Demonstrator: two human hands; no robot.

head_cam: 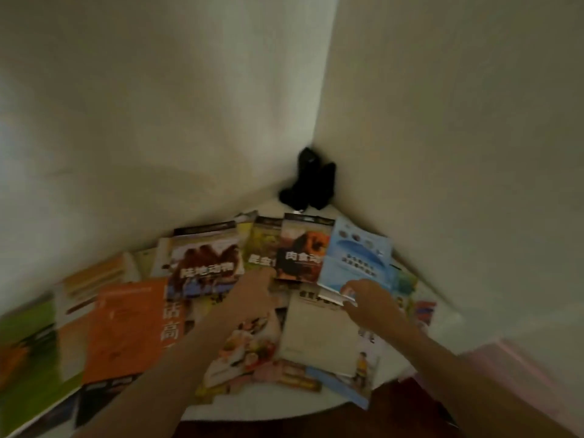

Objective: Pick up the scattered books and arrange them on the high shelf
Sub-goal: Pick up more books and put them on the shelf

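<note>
You were at pick-up step: books [132,324] lay scattered across white surface [268,414] in corner. Right hand [368,297] pinched blue book [357,257] at near edge; left hand [252,290] rested flat on covers, fingers blurred. Next: lift blue book clear, find shelf, unseen.

Books: at least twelve overlapping covers countable on the white surface [278,414], among them one orange book [126,327], one light blue book [354,260] and one beige book [319,333]; blur prevents an exact total. Hands: two, left hand [252,290], right hand [369,298]. Dark objects [308,180] in the corner: count unclear.
</note>
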